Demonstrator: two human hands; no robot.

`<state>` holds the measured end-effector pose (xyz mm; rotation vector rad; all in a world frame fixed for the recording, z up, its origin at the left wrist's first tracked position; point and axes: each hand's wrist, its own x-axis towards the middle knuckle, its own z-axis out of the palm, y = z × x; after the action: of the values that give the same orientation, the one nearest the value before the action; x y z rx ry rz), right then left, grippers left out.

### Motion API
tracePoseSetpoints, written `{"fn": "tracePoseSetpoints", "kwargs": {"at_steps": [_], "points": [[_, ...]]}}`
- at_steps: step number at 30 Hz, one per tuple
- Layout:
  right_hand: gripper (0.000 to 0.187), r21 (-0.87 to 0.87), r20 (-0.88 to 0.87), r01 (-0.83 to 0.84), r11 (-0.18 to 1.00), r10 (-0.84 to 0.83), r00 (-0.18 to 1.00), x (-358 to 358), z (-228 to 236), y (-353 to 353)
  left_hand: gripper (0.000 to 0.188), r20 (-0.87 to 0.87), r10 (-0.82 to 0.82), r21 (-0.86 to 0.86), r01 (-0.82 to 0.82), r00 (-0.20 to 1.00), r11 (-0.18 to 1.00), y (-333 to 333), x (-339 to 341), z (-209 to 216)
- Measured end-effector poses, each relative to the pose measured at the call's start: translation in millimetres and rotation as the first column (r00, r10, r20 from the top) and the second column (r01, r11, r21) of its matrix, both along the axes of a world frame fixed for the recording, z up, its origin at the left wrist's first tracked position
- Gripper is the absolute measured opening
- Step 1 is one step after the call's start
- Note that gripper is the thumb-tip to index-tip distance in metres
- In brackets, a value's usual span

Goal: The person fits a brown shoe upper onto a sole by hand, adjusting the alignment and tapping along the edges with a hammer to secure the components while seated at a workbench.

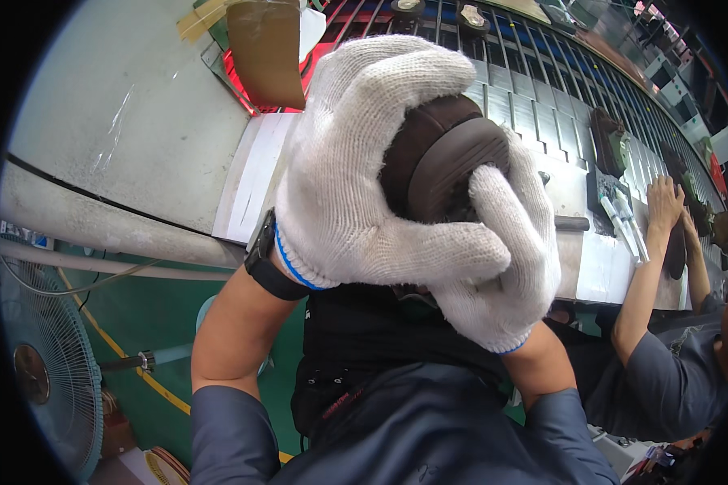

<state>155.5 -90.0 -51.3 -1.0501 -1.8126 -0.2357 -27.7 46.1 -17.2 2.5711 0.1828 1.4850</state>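
Both my hands wear white knit gloves with blue cuff edging. Between them, close in front of me, is a dark brown shoe (459, 168), its ridged sole end turned partly toward me. My left hand (352, 166) wraps around its upper from the left, the thumb reaching under it. My right hand (519, 250) grips from the right, with a finger pressed against the sole. The gloves cover most of the shoe, and it is held above the white work surface (255, 174). A black watch (263, 257) is on my left wrist.
A barred conveyor (534, 69) runs along the far side, carrying several shoes. A brown board (265, 52) stands far left. Right, a co-worker's hand (663, 202) is beside white tubes (623, 222) and a dark sole. A dark rod (573, 223) lies nearer. A fan (52, 364) stands lower left.
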Motion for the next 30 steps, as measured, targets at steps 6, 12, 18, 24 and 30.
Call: {"fn": "tracePoseSetpoints", "kwargs": {"at_steps": [6, 12, 18, 24, 30], "points": [[0.081, 0.016, 0.023, 0.034, 0.999, -0.035, 0.999, -0.9, -1.7, -1.3, 0.094, 0.015, -0.021, -0.036, 0.022, 1.000, 0.999, -6.7, 1.2, 2.3], [0.055, -0.025, 0.019, 0.111, 0.993, -0.111, 0.994, -11.5, 1.7, -8.8, 0.064, -0.040, -0.012, -0.051, 0.010, 0.999, 0.999, -22.3, -12.2, 7.5], [0.051, -0.064, -0.006, 0.050, 0.997, -0.050, 0.999, -22.3, 3.7, -19.3, 0.053, -0.041, 0.066, -0.183, -0.072, 0.997, 0.980, -51.3, -35.0, 4.2], [0.054, -0.066, -0.304, -0.295, 0.953, 0.262, 0.916, -22.7, 1.9, -13.0, 0.049, -0.012, 0.135, -0.325, -0.132, 0.991, 0.937, -82.5, -57.2, -2.5], [0.049, -0.107, -0.322, -0.347, 0.932, 0.297, 0.899, -40.6, 8.0, -4.7, 0.052, 0.074, 0.204, -0.525, -0.135, 0.976, 0.841, -98.2, -76.9, -12.2]]}}
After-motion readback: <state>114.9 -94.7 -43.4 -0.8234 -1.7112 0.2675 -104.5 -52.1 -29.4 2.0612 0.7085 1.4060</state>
